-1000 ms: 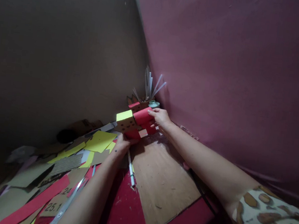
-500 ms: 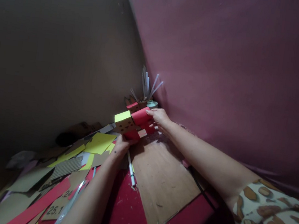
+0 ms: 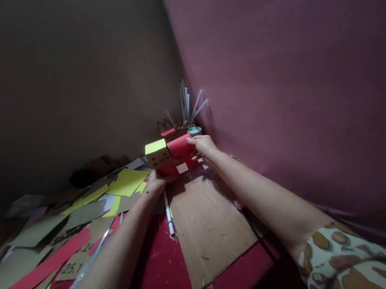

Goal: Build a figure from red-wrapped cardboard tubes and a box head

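Note:
A small cardboard figure [image 3: 156,158] has a boxy head with a yellow top and drawn dots for a face; red paper covers its lower part. My left hand [image 3: 156,183] is closed around the low red part, its fingertips partly hidden. On the figure's right side, a curved sheet of red paper [image 3: 179,145] rises beside the head. My right hand [image 3: 204,147] pinches that sheet at its right edge between thumb and fingers. Just below lies a small pale pink piece [image 3: 182,168].
A brown board [image 3: 210,231] lies on the red table [image 3: 154,275], with a white pen [image 3: 169,214] along its left edge. Yellow paper [image 3: 127,182], cardboard scraps and scissors [image 3: 88,267] crowd the left. Behind stand white sticks [image 3: 187,101] and a pale green jar [image 3: 194,130] near the walls.
The whole view has shifted slightly, so everything sits a little higher and further left. Both hands keep their grip; the red sheet leans slightly differently against the figure.

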### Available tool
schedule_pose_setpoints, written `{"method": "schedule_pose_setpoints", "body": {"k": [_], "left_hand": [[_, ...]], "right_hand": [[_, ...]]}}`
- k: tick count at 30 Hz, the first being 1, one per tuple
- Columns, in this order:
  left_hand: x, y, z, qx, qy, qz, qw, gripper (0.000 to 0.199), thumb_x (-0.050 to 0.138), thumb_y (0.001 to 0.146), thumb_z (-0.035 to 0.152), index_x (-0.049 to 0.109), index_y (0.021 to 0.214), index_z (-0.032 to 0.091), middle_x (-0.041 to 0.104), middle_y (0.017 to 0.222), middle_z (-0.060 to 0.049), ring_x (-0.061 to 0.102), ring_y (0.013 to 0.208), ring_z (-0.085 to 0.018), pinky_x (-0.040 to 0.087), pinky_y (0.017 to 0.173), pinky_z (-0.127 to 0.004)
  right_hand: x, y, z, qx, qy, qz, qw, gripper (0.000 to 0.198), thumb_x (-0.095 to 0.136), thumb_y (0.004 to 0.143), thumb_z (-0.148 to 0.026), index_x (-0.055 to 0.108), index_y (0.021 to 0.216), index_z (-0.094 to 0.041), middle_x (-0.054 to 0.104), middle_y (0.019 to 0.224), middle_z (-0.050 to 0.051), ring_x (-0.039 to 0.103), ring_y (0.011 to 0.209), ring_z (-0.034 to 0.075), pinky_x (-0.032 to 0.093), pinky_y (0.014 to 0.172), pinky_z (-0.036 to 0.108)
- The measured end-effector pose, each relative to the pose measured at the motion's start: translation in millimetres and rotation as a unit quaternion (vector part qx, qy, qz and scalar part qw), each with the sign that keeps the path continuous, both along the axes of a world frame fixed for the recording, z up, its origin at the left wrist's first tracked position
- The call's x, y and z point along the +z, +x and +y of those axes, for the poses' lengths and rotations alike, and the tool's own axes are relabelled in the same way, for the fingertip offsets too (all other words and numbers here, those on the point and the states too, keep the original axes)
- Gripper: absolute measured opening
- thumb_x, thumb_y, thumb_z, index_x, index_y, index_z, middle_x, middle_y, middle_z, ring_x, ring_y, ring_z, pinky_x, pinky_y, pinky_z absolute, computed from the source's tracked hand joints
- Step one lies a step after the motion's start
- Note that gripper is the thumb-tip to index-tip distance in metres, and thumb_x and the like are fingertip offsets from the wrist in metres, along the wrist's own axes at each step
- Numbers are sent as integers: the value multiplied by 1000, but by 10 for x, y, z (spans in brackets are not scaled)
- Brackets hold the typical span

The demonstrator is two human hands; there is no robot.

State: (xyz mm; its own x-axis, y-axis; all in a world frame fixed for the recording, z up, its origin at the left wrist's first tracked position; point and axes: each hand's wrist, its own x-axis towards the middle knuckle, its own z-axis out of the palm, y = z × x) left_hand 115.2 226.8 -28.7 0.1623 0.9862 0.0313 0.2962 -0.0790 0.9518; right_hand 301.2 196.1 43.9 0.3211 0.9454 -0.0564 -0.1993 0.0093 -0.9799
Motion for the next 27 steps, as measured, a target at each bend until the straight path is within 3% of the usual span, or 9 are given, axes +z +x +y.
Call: {"method": "schedule_pose_setpoints", "body": {"k": [27], "left_hand": [[11, -6, -5, 3, 0, -3, 1000, 31, 60, 90, 32, 59, 117, 16, 63, 116, -8, 64, 96, -21, 55, 81, -41]], "right_hand": [[-41, 9, 88, -1, -7, -8, 1000, 12, 67, 85, -20, 63, 75, -14, 53, 49, -4, 47, 37, 8, 40, 34, 18]]}}
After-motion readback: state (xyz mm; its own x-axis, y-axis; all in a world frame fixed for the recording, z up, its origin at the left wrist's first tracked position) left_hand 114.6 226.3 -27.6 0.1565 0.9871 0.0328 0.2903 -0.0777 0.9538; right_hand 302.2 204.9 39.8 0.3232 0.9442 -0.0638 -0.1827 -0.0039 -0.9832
